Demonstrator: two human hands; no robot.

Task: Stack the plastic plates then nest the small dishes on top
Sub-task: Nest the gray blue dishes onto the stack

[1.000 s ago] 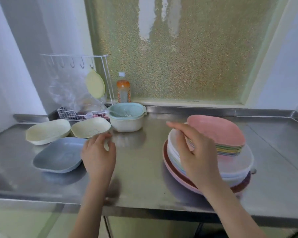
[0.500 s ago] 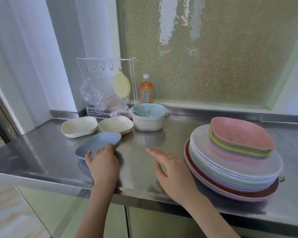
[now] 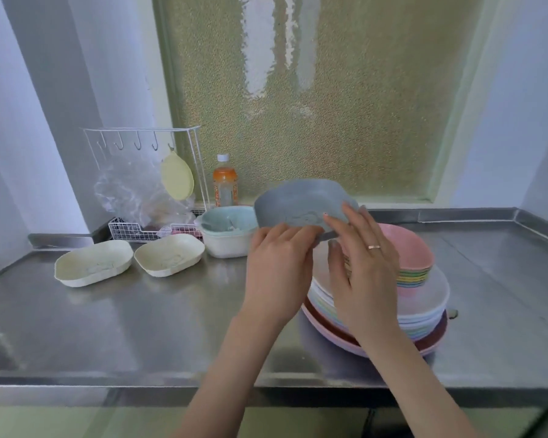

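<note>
A grey-blue small dish [image 3: 301,202] is in the air, tilted toward me, above the left side of the plate stack [image 3: 424,306]. My left hand [image 3: 279,270] grips its near edge and my right hand [image 3: 361,267] holds its right edge. Nested small dishes with a pink one [image 3: 408,251] on top sit on the stack of large plastic plates at the right of the steel counter [image 3: 140,327]. Two cream small dishes [image 3: 92,267] [image 3: 170,259] lie on the counter at the left.
A white tub with a mint strainer [image 3: 227,230] stands behind the hands. A wire rack [image 3: 146,184] with hooks, a plastic bag and a yellow pad is at the back left, an orange drink bottle [image 3: 224,181] beside it. The counter's front edge runs close to me.
The grey-blue dish has been lifted off the counter at the left and carried right to above the stack. My right hand has come up and taken hold of it too.
</note>
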